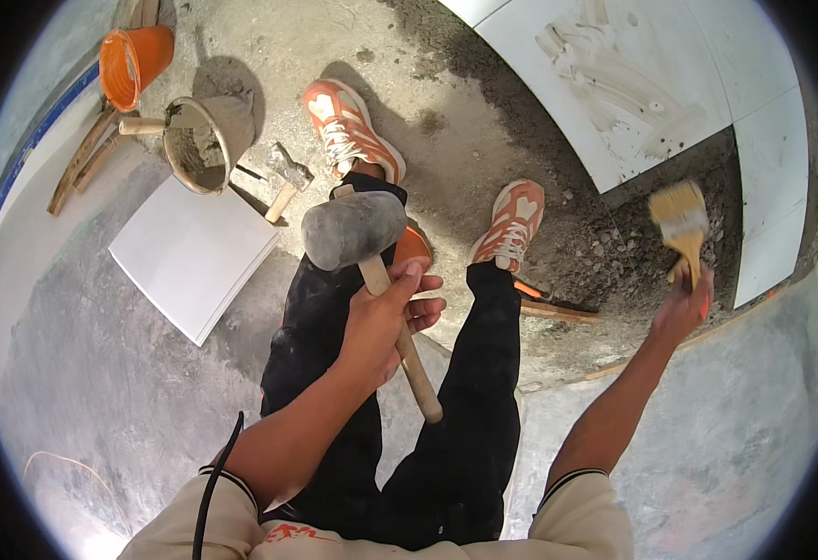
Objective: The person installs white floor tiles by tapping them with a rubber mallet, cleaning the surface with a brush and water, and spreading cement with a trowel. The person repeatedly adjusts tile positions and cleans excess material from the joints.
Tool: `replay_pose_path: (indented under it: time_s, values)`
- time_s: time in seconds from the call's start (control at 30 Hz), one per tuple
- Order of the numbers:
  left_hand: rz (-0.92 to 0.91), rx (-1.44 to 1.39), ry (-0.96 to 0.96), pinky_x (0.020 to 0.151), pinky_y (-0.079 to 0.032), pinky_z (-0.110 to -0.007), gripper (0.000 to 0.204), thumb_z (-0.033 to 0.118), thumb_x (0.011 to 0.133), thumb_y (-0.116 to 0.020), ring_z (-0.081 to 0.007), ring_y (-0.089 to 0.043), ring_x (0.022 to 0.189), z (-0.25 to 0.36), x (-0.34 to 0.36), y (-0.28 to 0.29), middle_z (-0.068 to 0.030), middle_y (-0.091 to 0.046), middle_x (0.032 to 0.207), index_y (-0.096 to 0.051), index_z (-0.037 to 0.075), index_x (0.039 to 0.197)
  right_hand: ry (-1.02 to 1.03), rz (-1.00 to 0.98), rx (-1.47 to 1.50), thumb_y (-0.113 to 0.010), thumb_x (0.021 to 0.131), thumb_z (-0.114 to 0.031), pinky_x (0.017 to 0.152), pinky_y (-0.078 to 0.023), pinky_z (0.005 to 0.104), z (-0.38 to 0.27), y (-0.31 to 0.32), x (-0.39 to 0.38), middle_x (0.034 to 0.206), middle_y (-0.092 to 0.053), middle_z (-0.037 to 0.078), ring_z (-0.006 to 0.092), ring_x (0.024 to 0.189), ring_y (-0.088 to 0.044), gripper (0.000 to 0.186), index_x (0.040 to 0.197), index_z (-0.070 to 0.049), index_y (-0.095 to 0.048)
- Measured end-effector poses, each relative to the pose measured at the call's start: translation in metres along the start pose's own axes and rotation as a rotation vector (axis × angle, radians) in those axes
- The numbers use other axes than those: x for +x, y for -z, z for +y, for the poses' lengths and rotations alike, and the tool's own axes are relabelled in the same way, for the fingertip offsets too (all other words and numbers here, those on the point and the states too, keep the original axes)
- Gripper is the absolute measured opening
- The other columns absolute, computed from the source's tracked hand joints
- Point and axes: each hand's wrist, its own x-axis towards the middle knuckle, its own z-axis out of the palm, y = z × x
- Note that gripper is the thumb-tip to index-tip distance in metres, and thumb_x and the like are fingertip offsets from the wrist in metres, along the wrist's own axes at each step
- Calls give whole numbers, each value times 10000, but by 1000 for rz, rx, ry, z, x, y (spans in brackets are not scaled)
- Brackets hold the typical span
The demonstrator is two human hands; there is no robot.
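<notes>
Left hand (383, 322) grasps a mallet (353, 231) by its wooden handle, scuffed grey head just beyond the thumb; right hand (684, 306) clasps a brush (681, 226), pale bristles blurred ahead of the fingers, handle partly hidden in the grip. Down below both hands, red lettering (292, 532) on the shirt (189, 518), creased, hard to read!

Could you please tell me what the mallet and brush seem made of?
Mallet: head probably rubber, matte dark grey and scuffed; handle looks wooden, pale and smooth. Brush: yellowish handle looks wooden; pale bristles natural or synthetic, too blurred to tell.
</notes>
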Motion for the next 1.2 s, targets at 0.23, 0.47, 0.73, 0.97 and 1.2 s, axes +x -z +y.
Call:
replay_pose_path:
  time_s: [0.23,0.47,0.73,0.97,1.2]
  values:
    - [0,-62,-7,850,-564,-341,335,275,1065,-616,-142,-679,866,16,7,12,-48,-694,1082,-601,63,1324,249,-645,-265,-766,933,-81,836,-582,310,-41,-309,-7,1029,-709,126,176,891,-702,248,1111,55,-659]
    - [-4,-163,49,846,-570,-344,323,261,1064,-618,-161,-681,856,35,6,21,-82,-690,1088,-605,58,1315,32,-540,-264,-803,914,-238,603,-599,296,-14,-543,7,813,-682,85,164,676,-688,250,870,-51,-644]
    - [-60,-252,78,843,-580,-343,349,283,1061,-628,-150,-683,857,50,7,35,-79,-691,1095,-597,66,1333,0,-737,-101,-805,903,-210,569,-597,291,12,-633,38,765,-649,70,164,632,-658,243,846,-83,-605]
    - [-32,-251,58,842,-576,-349,397,307,1049,-653,-175,-709,859,50,4,34,-106,-715,1113,-614,23,1325,-43,-803,-472,-852,856,-233,677,-582,277,26,-507,39,795,-675,84,158,675,-688,304,829,-40,-619]
    - [-15,-148,24,830,-575,-342,341,326,1057,-632,-133,-670,861,35,8,23,-51,-685,1075,-623,81,1294,-209,-650,-577,-831,868,-184,657,-572,288,37,-330,38,775,-671,69,137,664,-672,264,829,-41,-612]
